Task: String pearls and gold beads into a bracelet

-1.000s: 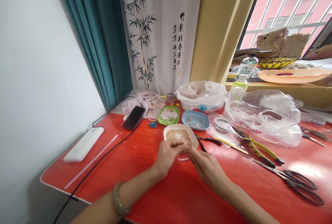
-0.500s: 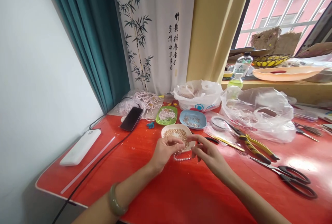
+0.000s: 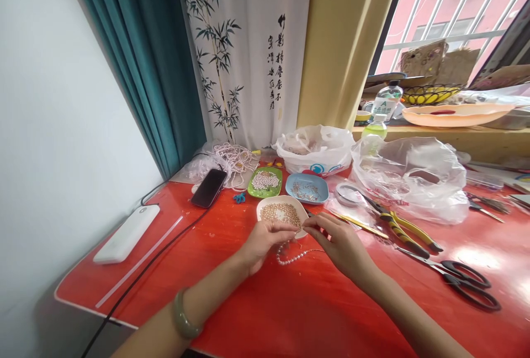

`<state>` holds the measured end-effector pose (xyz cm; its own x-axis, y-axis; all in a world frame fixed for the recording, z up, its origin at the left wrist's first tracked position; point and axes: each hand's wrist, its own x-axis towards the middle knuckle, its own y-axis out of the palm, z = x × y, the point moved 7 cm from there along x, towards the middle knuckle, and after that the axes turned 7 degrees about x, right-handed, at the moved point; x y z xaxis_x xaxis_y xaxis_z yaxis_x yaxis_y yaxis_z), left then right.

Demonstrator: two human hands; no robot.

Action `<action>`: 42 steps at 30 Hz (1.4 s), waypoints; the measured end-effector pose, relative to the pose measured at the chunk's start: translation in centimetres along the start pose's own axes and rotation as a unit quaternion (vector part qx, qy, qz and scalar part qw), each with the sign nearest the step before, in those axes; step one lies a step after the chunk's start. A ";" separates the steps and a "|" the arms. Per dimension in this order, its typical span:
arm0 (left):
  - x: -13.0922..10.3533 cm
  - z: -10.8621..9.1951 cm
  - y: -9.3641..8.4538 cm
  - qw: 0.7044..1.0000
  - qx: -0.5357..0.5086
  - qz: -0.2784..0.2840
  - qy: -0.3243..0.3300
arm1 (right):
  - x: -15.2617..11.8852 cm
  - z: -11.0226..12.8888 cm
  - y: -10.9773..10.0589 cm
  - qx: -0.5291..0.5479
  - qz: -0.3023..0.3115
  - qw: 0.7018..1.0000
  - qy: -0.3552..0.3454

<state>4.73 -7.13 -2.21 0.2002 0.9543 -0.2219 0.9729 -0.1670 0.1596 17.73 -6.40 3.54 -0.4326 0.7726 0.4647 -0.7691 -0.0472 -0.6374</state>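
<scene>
My left hand (image 3: 265, 242), a green bangle on its wrist, is closed in a pinch at the front edge of a cream dish (image 3: 261, 215) of small gold beads (image 3: 281, 213). Fingertips of my right hand (image 3: 335, 236) meet it there, pinched too. Whatever sits between the tips is too small to make out. Below both hands a string of silvery pearl beads (image 3: 292, 261) curves over the red table, its right end reaching my right hand. Behind the dish are a green dish (image 3: 253, 191) of pale beads and a blue dish (image 3: 321, 199) with small metallic pieces.
Pliers (image 3: 408, 233) with yellow-black handles and black-handled scissors (image 3: 464, 280) lie to the right, near yellow tweezers (image 3: 368, 227) and a tape roll (image 3: 350, 194). Plastic bags (image 3: 409, 181) stand behind. A phone (image 3: 209, 188), its cable and a white power bank (image 3: 126, 235) are at left.
My right hand has turned inward and its fingers have closed to a pinch against my left fingertips. The bead string now stretches further right across the table.
</scene>
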 end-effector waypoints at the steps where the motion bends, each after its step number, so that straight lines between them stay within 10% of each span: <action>1: 0.0 0.1 0.1 1.000 -0.011 0.008 -0.009 | 0.0 0.1 0.0 -0.007 0.001 1.000 -0.009; 13: 0.1 1.2 0.4 0.995 -0.060 0.066 -0.045 | 0.3 0.2 -0.4 -0.022 0.005 0.999 -0.033; 27: 0.2 1.0 -0.1 0.990 -0.125 0.028 -0.063 | 0.9 -5.1 -5.3 -0.129 -0.045 0.985 0.105; 42: 0.0 1.1 -0.2 0.984 -0.159 0.021 -0.082 | -0.9 -6.9 1.0 -0.269 0.062 0.958 0.075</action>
<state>4.65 -7.42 -3.31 0.2811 0.8906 -0.3575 0.8833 -0.0944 0.4592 20.56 -2.82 -1.76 -0.4014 0.8666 0.2963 -0.3448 0.1567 -0.9255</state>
